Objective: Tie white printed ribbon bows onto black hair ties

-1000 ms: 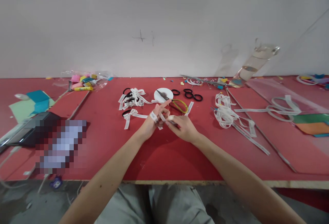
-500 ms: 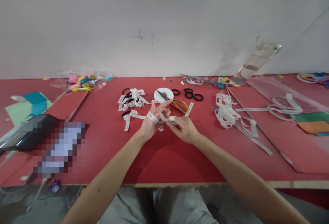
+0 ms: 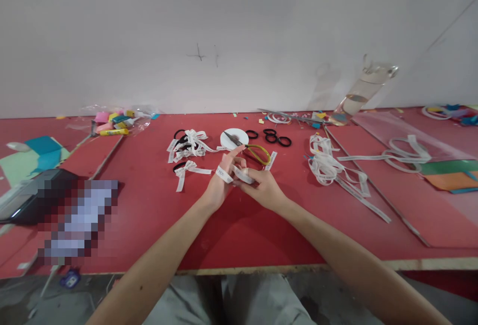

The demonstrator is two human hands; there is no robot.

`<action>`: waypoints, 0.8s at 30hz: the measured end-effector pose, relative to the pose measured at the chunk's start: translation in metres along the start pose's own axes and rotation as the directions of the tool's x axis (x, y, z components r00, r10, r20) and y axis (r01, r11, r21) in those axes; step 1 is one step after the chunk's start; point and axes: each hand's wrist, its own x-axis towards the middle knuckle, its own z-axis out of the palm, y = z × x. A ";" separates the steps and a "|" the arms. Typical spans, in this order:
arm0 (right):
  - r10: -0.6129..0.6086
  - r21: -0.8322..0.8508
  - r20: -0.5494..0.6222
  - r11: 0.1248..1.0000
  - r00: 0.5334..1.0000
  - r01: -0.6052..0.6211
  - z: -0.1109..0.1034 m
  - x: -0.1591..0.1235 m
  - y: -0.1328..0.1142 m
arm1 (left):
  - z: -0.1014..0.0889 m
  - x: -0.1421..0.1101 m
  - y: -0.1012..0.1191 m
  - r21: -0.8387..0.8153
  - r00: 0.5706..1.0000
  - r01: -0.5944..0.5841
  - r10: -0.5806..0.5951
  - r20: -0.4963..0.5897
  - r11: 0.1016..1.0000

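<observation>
Over the red table [image 3: 231, 225], my left hand [image 3: 220, 181] has a white printed ribbon [image 3: 225, 174] wrapped round its fingers. My right hand [image 3: 263, 185] touches the left one and pinches the same ribbon between thumb and fingers. Just beyond the hands lie yellow-handled scissors [image 3: 251, 147] across a white ribbon spool [image 3: 232, 137]. To the left rest finished white ribbon bows [image 3: 189, 145] on black hair ties, one bow [image 3: 185, 169] closest to my left hand.
Loose black hair ties [image 3: 274, 137] lie past the scissors. Tangled white ribbon [image 3: 328, 168] sits to the right, coloured paper [image 3: 448, 175] at far right. A dark device [image 3: 30, 193] and a bag of coloured bits [image 3: 115, 118] are at left. A white board wall [image 3: 239, 46] closes the back.
The ribbon has been drawn tighter round my left fingers and my right hand has closed in against the left. The view has shifted slightly.
</observation>
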 end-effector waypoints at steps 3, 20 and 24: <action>-0.038 -0.054 0.049 0.998 0.998 0.041 -0.002 -0.002 -0.002 | 0.001 0.002 0.004 -0.059 0.998 0.012 -0.015 -0.055 0.998; 0.091 -0.194 0.049 0.978 0.995 -0.080 0.001 -0.001 0.002 | -0.007 0.001 0.000 0.201 0.986 -0.165 0.169 -0.001 0.966; 0.114 -0.187 0.013 0.976 0.993 -0.109 0.002 0.000 0.003 | -0.005 -0.002 0.000 0.219 0.980 -0.188 0.199 -0.029 0.958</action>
